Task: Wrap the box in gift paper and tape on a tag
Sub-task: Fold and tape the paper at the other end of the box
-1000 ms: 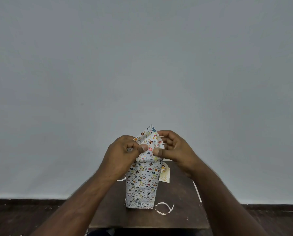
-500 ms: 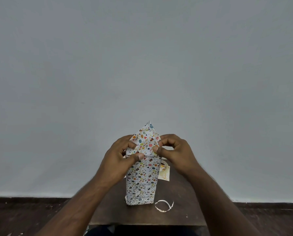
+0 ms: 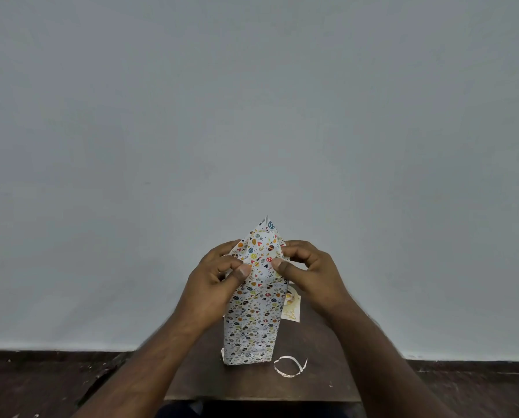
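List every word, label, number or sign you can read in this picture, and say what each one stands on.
Tag: gold script lettering, too small and partly hidden behind the wrapped box to read.
Gift paper on the box: printed eggs, hearts and sprigs only, no words.
Ribbon strip: no readable text.

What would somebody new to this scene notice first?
The wrapped box standing upright mid-table, its patterned paper rising to a peak. The left hand and right hand pinch that paper from either side. A yellow tag lies just right of the box, and a curled white strip sits by its base.
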Demonstrator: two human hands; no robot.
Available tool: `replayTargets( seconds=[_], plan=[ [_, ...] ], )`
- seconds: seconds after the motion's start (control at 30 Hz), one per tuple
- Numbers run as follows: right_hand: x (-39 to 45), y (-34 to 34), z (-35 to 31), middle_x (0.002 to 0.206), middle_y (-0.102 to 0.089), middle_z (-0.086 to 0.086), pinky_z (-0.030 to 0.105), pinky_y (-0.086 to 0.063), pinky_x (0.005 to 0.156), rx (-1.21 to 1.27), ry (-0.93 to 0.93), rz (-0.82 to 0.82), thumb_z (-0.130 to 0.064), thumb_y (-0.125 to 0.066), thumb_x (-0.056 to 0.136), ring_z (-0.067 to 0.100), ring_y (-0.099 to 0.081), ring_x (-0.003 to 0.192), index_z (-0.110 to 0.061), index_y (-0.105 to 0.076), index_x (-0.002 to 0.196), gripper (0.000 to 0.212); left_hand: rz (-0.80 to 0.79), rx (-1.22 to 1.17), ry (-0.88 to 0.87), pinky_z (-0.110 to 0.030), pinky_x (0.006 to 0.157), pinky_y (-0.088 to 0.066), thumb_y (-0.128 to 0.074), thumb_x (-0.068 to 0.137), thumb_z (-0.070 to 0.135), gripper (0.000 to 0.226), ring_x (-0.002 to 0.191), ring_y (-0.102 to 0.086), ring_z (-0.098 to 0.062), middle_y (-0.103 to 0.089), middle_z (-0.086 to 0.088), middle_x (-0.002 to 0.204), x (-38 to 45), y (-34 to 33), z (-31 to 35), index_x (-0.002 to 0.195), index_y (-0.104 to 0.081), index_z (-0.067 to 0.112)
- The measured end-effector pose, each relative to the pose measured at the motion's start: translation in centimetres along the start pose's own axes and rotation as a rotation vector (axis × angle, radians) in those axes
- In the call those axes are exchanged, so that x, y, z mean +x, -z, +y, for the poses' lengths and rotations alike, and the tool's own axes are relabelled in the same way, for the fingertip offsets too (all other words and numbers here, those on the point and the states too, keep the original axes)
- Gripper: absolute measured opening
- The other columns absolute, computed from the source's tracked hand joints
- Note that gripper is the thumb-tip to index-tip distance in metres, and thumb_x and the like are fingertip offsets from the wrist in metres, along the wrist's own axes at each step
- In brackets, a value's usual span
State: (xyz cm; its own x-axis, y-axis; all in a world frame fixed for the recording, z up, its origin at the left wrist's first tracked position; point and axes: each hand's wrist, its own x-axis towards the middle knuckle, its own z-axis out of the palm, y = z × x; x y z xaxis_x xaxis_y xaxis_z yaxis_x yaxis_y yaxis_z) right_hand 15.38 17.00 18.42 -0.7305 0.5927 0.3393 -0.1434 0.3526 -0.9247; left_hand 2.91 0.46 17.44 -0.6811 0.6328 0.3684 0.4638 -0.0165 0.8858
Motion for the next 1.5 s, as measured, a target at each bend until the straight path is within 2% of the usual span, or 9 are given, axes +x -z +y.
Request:
replayTargets(
  seconds=[0.2, 0.4, 0.57, 0.67, 0.8, 0.93, 1.1, 1.37, 1.5],
  plan=[
    [0.0, -0.1, -0.1, 0.111, -0.073, -0.001, 0.033, -0.057, 0.083, 0.112, -0.018, -0.035, -0.013, -0.081, 0.084, 0.020, -0.070, 0.103, -0.015, -0.080, 0.093, 0.009, -0.008, -0.004, 0.016, 0.000, 0.078, -0.042, -0.070, 0.094, 0.027, 0.011, 0.119, -0.051, 0.014, -0.054, 0.024, 0.135, 0.1, -0.4, 0.0, 0.089, -0.078, 0.032],
    [0.1, -0.3, -0.1, 0.117, -0.071, -0.001, 0.038, -0.059, 0.088, 0.123, -0.035, -0.085, -0.019, -0.079, 0.086, 0.021, -0.069, 0.109, -0.018, -0.080, 0.100, 0.014, 0.006, -0.014, 0.034, 0.000, 0.078, -0.042, -0.070, 0.093, 0.029, 0.012, 0.126, -0.053, 0.000, -0.056, 0.014, 0.139, 0.4, -0.5, -0.3, 0.100, -0.078, 0.022],
    [0.2, -0.5, 0.0, 0.109, -0.073, 0.004, 0.041, -0.060, 0.086, 0.130, -0.022, -0.024, -0.014, -0.080, 0.085, 0.024, -0.071, 0.103, -0.007, -0.079, 0.094, 0.012, 0.066, -0.028, -0.042, -0.034, 0.103, -0.051, -0.077, 0.087, 0.042, 0.031, 0.131, -0.051, 0.000, -0.054, 0.022, 0.138, 0.2, -0.8, -0.5, 0.117, -0.067, 0.043],
    [0.2, -0.8, 0.1, 0.107, -0.073, 0.005, 0.046, -0.060, 0.087, 0.124, -0.021, -0.009, -0.013, -0.079, 0.086, 0.024, -0.071, 0.101, -0.007, -0.079, 0.092, 0.008, 0.182, 0.136, -0.196, -0.014, 0.101, -0.039, -0.083, 0.084, 0.032, 0.048, 0.130, -0.047, -0.004, -0.052, 0.026, 0.131, -0.2, -1.0, 0.0, 0.118, -0.056, 0.053],
    [0.2, -1.0, 0.0, 0.107, -0.073, 0.004, 0.041, -0.061, 0.086, 0.126, 0.005, -0.018, -0.013, -0.079, 0.086, 0.021, -0.072, 0.101, -0.008, -0.079, 0.093, 0.009, 0.182, 0.299, -0.251, 0.001, 0.091, -0.030, -0.075, 0.090, 0.038, 0.030, 0.124, -0.043, 0.002, -0.060, 0.030, 0.115, -0.3, -1.0, 1.3, 0.116, -0.064, 0.049],
    [0.1, -1.0, -0.2, 0.105, -0.074, 0.000, 0.034, -0.059, 0.082, 0.135, 0.008, -0.022, -0.012, -0.080, 0.085, 0.018, -0.072, 0.099, -0.014, -0.080, 0.092, 0.007, 0.119, 0.154, -0.092, -0.014, 0.086, -0.043, -0.076, 0.089, 0.034, 0.022, 0.110, -0.055, 0.008, -0.067, 0.026, 0.100, 0.4, -0.9, 2.0, 0.101, -0.069, 0.051],
    [0.2, -0.6, -0.2, 0.106, -0.075, 0.002, 0.044, -0.060, 0.087, 0.113, 0.001, -0.042, -0.015, -0.081, 0.085, 0.023, -0.072, 0.099, -0.023, -0.080, 0.090, 0.010, 0.044, -0.003, 0.050, -0.035, 0.085, -0.057, -0.079, 0.088, 0.027, 0.012, 0.087, -0.069, 0.000, -0.072, 0.020, 0.084, 1.2, -0.6, 2.4, 0.094, -0.074, 0.036],
    [0.3, -0.5, -0.5, 0.105, -0.074, 0.003, 0.035, -0.059, 0.084, 0.120, 0.027, -0.070, -0.013, -0.080, 0.085, 0.022, -0.071, 0.100, -0.013, -0.079, 0.093, 0.009, 0.108, 0.196, -0.014, -0.049, 0.096, -0.050, -0.074, 0.086, 0.053, 0.008, 0.089, -0.064, 0.005, -0.069, 0.029, 0.086, 1.1, -0.8, 3.2, 0.091, -0.070, 0.048],
    [0.4, -0.5, -0.3, 0.105, -0.074, 0.008, 0.044, -0.060, 0.087, 0.137, 0.012, -0.068, -0.016, -0.083, 0.083, 0.028, -0.071, 0.101, -0.014, -0.078, 0.096, 0.015, 0.121, 0.190, -0.028, -0.051, 0.097, -0.048, -0.066, 0.081, 0.058, 0.015, 0.096, -0.061, 0.006, -0.066, 0.035, 0.096, 1.0, -1.0, 3.7, 0.095, -0.066, 0.053]
  ],
)
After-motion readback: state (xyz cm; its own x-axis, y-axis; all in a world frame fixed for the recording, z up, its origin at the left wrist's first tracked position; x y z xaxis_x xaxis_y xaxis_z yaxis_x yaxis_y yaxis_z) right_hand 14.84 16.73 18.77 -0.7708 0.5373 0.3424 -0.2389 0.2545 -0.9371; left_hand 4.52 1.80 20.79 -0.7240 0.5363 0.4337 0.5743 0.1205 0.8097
